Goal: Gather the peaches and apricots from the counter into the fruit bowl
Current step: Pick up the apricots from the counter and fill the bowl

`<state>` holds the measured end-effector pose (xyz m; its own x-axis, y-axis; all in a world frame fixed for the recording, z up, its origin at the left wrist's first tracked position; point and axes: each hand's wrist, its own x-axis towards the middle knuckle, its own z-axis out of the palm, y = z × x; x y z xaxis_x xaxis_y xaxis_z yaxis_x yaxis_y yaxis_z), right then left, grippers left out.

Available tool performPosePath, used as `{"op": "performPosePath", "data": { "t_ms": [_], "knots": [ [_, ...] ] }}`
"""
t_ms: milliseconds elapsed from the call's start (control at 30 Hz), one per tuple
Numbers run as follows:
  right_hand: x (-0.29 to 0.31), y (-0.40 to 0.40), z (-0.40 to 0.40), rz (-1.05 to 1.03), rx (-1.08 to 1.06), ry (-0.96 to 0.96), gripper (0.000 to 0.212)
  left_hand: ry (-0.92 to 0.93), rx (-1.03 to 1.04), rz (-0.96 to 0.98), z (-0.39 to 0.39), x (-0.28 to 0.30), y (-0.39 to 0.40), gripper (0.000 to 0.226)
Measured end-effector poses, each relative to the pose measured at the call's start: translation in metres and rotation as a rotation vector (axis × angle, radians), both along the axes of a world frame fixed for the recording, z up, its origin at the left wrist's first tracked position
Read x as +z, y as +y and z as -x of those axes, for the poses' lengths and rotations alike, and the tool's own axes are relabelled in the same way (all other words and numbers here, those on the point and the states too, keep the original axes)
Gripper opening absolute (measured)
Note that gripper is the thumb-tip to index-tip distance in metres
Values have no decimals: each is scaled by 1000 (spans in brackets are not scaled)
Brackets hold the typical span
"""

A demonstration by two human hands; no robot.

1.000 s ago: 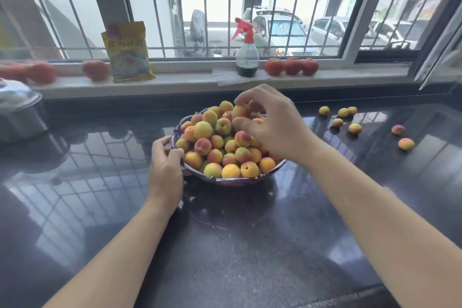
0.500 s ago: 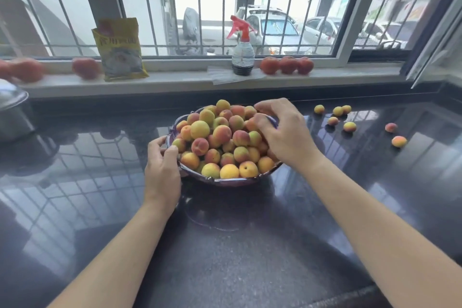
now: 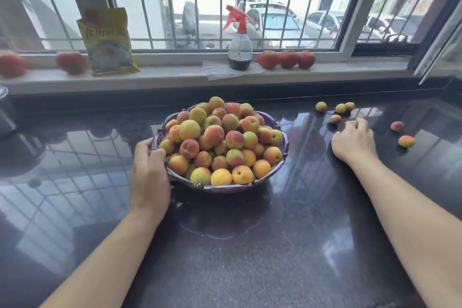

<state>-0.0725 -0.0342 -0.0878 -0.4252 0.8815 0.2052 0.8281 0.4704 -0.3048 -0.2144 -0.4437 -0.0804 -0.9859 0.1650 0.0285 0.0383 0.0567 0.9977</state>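
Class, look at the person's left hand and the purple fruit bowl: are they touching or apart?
Touching. The head view shows the left hand wrapped against the near-left rim of the fruit bowl, thumb over the edge beside the fruit, with no gap.

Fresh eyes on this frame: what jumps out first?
The purple fruit bowl at centre counter, heaped with peaches and apricots, the left hand gripping its near-left rim. To the right, the right hand reaches a small fruit among the loose fruit scattered on the dark glossy counter. A red-topped spray bottle stands on the windowsill behind.
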Motion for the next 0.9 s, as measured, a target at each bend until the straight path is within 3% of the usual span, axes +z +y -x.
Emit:
{"op": "performPosePath", "data": {
  "t_ms": [133,367,567,667,800,900],
  "knots": [
    [1,-5,-5,-104,-51,85,35,4,-6,13,-3,3,-1,30],
    [-2,0,-5,-107,28,22,41,2,6,-4,-5,4,-1,29],
    [1,-9,-8,-102,81,94,36,53,9,15,-11,10,0,43],
    [14,-43,-6,-25,248,210,24,63,7,14,-13,13,-1,42],
    [60,-141,1,16,596,593,26,75,8,43,-10,11,-2,26],
    [85,-219,-7,-142,879,588,25,78,6,70,-7,8,-3,23]
  ]
}}
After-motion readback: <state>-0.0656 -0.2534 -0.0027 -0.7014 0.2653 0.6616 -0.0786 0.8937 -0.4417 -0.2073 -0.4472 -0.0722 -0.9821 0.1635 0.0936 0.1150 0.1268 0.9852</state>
